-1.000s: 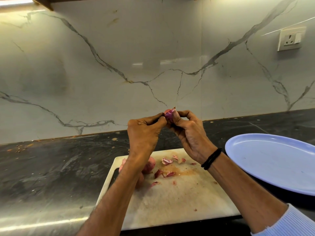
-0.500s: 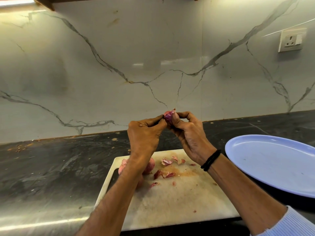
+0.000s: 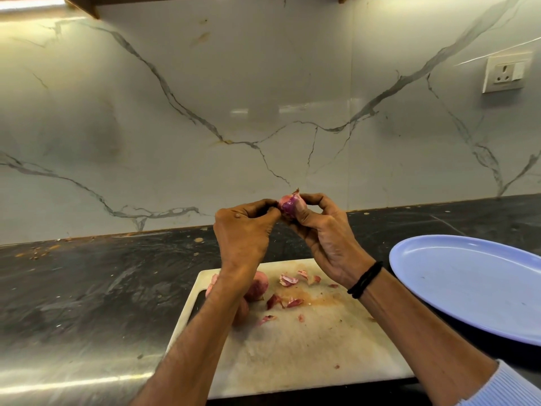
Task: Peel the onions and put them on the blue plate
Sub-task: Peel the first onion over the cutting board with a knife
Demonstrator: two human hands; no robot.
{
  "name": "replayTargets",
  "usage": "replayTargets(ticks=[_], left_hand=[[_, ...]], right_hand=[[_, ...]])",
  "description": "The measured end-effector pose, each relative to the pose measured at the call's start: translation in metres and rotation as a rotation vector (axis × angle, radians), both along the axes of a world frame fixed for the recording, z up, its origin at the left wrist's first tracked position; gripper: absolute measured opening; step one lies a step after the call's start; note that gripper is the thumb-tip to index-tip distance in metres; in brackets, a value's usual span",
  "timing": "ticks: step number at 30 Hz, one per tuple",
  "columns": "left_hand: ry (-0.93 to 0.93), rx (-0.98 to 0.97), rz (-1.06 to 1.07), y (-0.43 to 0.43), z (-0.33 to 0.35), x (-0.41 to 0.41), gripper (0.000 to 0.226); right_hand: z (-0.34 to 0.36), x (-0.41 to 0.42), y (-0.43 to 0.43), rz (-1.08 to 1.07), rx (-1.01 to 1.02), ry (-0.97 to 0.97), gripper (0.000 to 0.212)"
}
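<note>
I am watching both hands working one small onion [image 3: 289, 204] in the air above the far edge of the cutting board [image 3: 307, 347], and over the last second almost nothing is moving. The hands are staying at the same height and the onion is staying between them. The one change I am seeing is that slightly more glossy purple flesh is showing at the top, with a dry tip of skin sticking up.

The right hand [image 3: 328, 241] is cradling the onion, thumb and curled fingertips closed round it. The left hand [image 3: 243, 235] is pinching at the onion's near side with thumb and forefinger, its other fingers folded in. I am judging that it is tugging at skin, though the flake itself is too small to make out.

So the peeling is creeping along, not finishing. The blue plate [image 3: 468, 288] is sitting bare toward the right edge of the table [image 3: 87, 288], just beside the board, so no onion is delivered yet. The remaining onions [image 3: 259, 285] are lying at the board's far left corner, partly hidden behind the left forearm, with peel scraps [image 3: 288, 280] scattered beside them.
</note>
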State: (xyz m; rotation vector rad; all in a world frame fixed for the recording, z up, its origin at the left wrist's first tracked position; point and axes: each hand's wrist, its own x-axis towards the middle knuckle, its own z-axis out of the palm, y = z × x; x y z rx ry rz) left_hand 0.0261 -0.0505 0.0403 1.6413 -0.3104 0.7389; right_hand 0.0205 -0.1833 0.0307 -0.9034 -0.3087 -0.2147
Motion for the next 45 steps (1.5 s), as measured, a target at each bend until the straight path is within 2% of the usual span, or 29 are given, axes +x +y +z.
replayTargets(ticks=[3, 8, 11, 15, 21, 27, 36, 45], left_hand=[[0.038, -0.025, 0.003, 0.002, 0.0, 0.002, 0.02], [0.089, -0.05, -0.14, 0.006, 0.005, 0.002, 0.022], [0.136, -0.055, -0.216, 0.006, 0.005, 0.004, 0.035], [0.155, -0.05, -0.261, 0.006, 0.005, 0.004, 0.033], [0.134, -0.042, -0.242, 0.007, 0.003, 0.003, 0.029], [0.118, 0.003, -0.185, 0.007, 0.002, 0.005, 0.026], [0.11, 0.088, -0.118, 0.007, 0.003, 0.005, 0.015], [0.053, 0.141, -0.053, 0.006, 0.004, 0.002, 0.02]], right_hand=[[0.0, 0.0, 0.001, -0.004, -0.014, 0.001, 0.048], [-0.002, 0.003, -0.003, -0.028, -0.062, -0.034, 0.033], [-0.004, 0.004, -0.001, -0.044, -0.124, -0.062, 0.041], [-0.005, 0.007, -0.002, -0.083, -0.192, -0.097, 0.042], [-0.009, 0.01, -0.004, -0.208, -0.349, -0.177, 0.04], [-0.01, 0.009, -0.002, -0.232, -0.421, -0.221, 0.041], [-0.01, 0.006, -0.004, -0.201, -0.402, -0.219, 0.042], [-0.01, 0.007, -0.004, -0.171, -0.359, -0.206, 0.043]])
